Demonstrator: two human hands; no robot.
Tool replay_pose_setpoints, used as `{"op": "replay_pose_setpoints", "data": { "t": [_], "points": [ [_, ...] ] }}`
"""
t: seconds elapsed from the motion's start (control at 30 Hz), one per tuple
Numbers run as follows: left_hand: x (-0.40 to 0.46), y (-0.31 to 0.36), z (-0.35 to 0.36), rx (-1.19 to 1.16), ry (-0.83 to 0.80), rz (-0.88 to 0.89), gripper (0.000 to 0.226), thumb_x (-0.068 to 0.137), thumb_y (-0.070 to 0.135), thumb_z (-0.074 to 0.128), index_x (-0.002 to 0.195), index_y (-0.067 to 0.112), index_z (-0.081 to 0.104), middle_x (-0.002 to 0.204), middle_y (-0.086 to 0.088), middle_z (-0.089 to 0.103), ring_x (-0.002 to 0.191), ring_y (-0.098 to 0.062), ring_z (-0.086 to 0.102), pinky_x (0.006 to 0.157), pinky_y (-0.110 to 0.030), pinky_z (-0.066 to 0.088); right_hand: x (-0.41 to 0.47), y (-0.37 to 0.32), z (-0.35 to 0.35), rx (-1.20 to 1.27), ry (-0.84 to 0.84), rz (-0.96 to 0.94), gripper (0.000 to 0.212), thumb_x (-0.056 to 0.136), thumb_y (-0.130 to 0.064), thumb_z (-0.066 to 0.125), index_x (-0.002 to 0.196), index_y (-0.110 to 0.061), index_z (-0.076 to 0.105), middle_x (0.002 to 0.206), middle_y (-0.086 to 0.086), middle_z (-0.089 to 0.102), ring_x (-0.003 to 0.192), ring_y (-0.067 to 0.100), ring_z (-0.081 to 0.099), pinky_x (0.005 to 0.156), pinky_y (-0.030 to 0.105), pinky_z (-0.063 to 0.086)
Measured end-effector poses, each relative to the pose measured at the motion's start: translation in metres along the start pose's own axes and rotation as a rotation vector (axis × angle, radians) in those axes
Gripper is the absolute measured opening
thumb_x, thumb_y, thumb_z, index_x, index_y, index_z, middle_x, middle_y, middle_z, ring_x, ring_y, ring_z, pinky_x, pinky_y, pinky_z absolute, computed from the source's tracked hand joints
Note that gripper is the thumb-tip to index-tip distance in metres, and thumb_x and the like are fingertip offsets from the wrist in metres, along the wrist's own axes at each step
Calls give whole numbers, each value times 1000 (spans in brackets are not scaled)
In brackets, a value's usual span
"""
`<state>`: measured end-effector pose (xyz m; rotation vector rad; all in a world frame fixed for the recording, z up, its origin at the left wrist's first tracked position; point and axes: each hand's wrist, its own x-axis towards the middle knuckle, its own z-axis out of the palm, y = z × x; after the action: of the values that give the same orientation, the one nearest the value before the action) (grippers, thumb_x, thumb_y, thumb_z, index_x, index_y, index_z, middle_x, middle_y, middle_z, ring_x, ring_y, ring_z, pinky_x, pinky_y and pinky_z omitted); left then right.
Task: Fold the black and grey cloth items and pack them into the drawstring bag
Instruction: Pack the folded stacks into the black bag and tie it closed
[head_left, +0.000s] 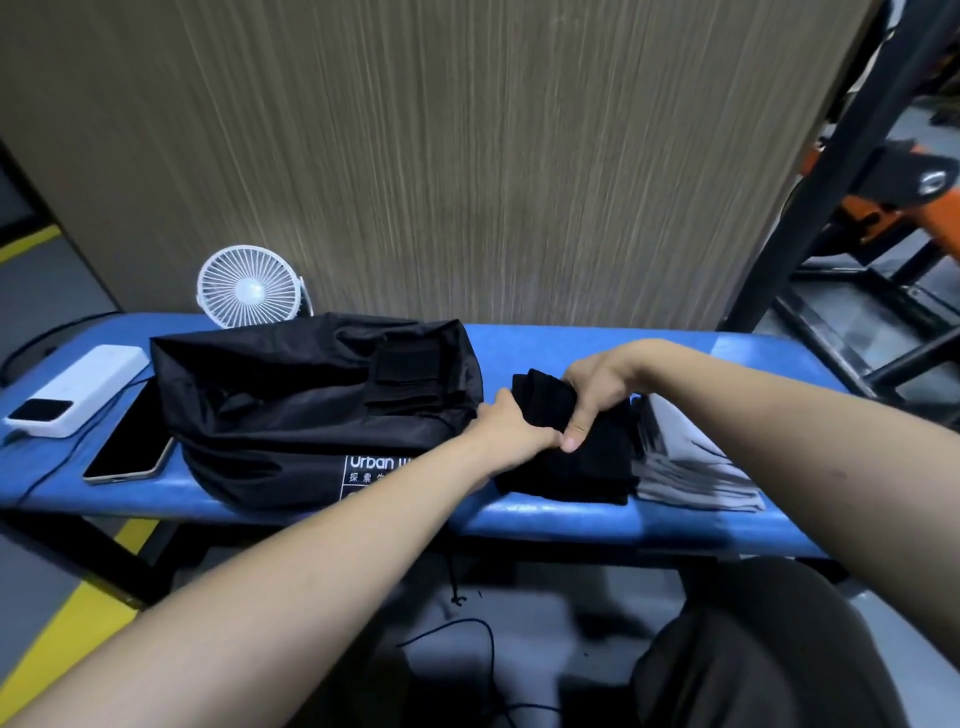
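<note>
While our left hand (511, 423) and right hand (597, 387) both clutch folded black cloth (550, 405), bundle sits atop black stack (571, 467) on blue bench (571, 519), long axis running away from us, near end tucked under thumbs. Grey stack (691, 467) just right. Drawstring bag (311, 395) lies left, mouth facing our hands.

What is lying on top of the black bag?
A folded black cloth lies on the black bag, near its right end. Whatever is inside the bag is hidden by its fabric. Both hands, left and right, grip another black cloth beside it.
</note>
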<state>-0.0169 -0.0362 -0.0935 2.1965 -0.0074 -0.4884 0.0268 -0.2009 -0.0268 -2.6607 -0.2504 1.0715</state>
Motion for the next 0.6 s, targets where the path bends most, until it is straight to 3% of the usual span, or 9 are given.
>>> {"op": "replay_pose_setpoints", "data": {
  "t": [0.1, 0.23, 0.37, 0.43, 0.53, 0.6],
  "points": [
    [-7, 0, -1, -151, -33, 48, 104, 46, 63, 70, 137, 23, 43, 127, 0, 61, 112, -19, 62, 99, -40, 52, -15, 3, -1, 143, 13, -36, 35, 72, -21, 88, 103, -15, 73, 99, 4, 78, 94, 22, 75, 83, 31, 59],
    [-26, 11, -6, -402, -91, 98, 94, 60, 57, 77, 140, 21, 42, 124, 2, 66, 111, -14, 65, 101, -36, 52, -40, 4, -7, 324, 4, -123, 29, 79, -5, 79, 107, -7, 71, 108, 16, 75, 103, 34, 72, 91, 40, 58],
    [-53, 34, -39, -465, -135, 99, 69, 76, 60, 74, 132, 25, 52, 116, 3, 69, 95, -13, 66, 74, -29, 51, -69, -8, -21, 448, 52, -255, 25, 84, -3, 73, 106, -12, 70, 105, 10, 76, 95, 25, 73, 82, 34, 59],
    [-66, 40, -65, -423, -188, 68, 64, 74, 67, 71, 124, 28, 59, 112, -2, 71, 87, -19, 63, 74, -33, 48, -77, -20, -27, 498, 92, -308, 29, 83, -5, 73, 111, -13, 69, 110, 11, 75, 99, 26, 72, 88, 37, 57],
    [-76, 40, -102, -536, -165, 130, 53, 81, 47, 76, 122, 16, 66, 117, -15, 72, 95, -29, 67, 81, -40, 52, -79, -48, -29, 560, 144, -388, 33, 83, -12, 73, 115, -14, 67, 115, 10, 74, 103, 25, 71, 94, 39, 56],
    [-80, 34, -130, -642, -79, 190, 38, 87, 29, 74, 118, 8, 69, 109, -15, 74, 97, -29, 70, 81, -38, 57, -71, -71, -28, 619, 187, -447, 41, 82, -21, 75, 121, -16, 65, 118, 7, 74, 107, 25, 70, 95, 38, 55]
  ]
}}
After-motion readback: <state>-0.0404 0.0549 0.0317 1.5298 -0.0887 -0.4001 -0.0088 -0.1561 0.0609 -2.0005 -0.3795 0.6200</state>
